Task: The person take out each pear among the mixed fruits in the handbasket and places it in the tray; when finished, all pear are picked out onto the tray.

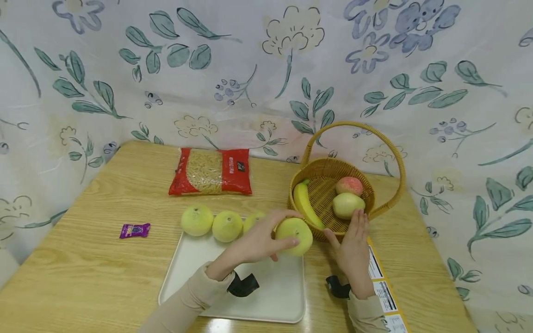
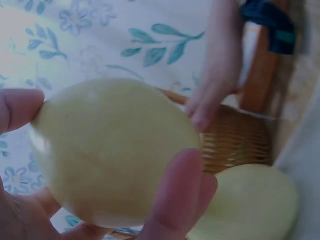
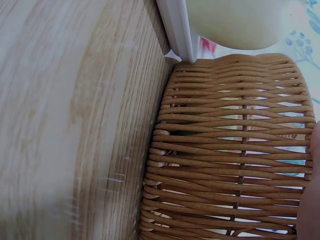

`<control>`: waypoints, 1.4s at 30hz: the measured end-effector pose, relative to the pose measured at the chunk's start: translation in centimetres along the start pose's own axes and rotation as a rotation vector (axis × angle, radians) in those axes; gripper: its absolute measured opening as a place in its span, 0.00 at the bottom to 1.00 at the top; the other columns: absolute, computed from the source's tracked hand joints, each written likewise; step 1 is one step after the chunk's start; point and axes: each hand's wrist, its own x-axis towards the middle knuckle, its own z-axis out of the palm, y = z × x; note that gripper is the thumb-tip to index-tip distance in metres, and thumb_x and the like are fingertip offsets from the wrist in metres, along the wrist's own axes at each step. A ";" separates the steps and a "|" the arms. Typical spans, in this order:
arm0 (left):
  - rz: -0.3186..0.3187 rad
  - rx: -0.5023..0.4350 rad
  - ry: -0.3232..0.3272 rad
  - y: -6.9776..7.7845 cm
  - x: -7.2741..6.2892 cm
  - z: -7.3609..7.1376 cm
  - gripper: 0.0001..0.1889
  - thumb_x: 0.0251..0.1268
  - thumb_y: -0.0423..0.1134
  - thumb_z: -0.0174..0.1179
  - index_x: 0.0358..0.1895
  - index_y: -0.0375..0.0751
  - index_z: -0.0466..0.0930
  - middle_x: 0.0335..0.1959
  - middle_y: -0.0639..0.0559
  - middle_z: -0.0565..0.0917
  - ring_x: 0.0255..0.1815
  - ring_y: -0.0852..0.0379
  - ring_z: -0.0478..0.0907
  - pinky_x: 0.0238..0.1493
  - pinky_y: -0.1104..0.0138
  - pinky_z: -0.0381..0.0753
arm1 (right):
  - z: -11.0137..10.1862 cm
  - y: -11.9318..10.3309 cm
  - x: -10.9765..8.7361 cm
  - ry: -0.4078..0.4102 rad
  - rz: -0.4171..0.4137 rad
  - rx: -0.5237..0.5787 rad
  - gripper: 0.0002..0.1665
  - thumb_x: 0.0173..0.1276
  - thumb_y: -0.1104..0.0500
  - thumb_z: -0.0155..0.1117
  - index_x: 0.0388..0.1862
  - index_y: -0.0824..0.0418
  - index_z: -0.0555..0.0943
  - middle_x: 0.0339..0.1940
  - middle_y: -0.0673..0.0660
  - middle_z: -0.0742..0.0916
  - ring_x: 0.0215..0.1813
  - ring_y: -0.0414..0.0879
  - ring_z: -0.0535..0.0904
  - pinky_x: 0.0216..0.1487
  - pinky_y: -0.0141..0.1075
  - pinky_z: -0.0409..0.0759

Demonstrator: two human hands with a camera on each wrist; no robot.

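Note:
My left hand (image 1: 260, 238) grips a round yellow-green apple (image 1: 294, 237), thumb on the near side and fingers around the far side. It is above the right part of a white tray (image 1: 266, 296), close to the basket's front rim. Three similar apples (image 1: 227, 226) line the tray's back edge. At the front of a wicker basket (image 1: 329, 167) my right hand (image 1: 353, 252) rests by the rim, fingers extended, thumb spread. Inside the basket lie a banana (image 1: 306, 203), a pinkish-red peach (image 1: 350, 186) and a pale yellow-green fruit (image 1: 348, 206). Woven basket wall (image 3: 230, 150) fills much of the right wrist view.
A red bag of pasta (image 1: 208, 171) lies behind the tray. Off to the left is a small purple packet (image 1: 134, 231). The basket's tall handle (image 1: 399, 162) arches up and to the right. A yellow-edged printed strip (image 1: 385, 296) lies beneath the right forearm. Floral cloth hangs behind the wooden table (image 1: 83, 277).

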 end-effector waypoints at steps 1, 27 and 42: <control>-0.007 0.006 0.006 -0.3 -0.4 0.3 0.27 0.67 0.47 0.60 0.68 0.54 0.65 0.69 0.43 0.65 0.24 0.50 0.80 0.23 0.56 0.84 | 0.0 0.0 0.0 -0.006 0.002 0.000 0.60 0.69 0.33 0.52 0.75 0.78 0.42 0.75 0.79 0.51 0.76 0.74 0.44 0.72 0.64 0.53; -0.059 0.437 0.198 -4.8 -1.8 5.1 0.25 0.63 0.51 0.59 0.61 0.47 0.68 0.60 0.51 0.74 0.46 0.53 0.78 0.44 0.61 0.79 | -0.3 -0.4 -0.2 -0.001 -0.003 0.005 0.58 0.70 0.34 0.51 0.74 0.78 0.43 0.74 0.80 0.52 0.76 0.74 0.45 0.71 0.64 0.55; 0.037 0.534 0.062 -2.7 -1.2 1.6 0.31 0.62 0.53 0.63 0.67 0.52 0.65 0.61 0.53 0.76 0.36 0.62 0.80 0.36 0.72 0.77 | -0.2 -0.1 0.0 -0.023 0.022 -0.005 0.59 0.69 0.36 0.54 0.75 0.77 0.41 0.75 0.79 0.50 0.76 0.73 0.44 0.72 0.64 0.53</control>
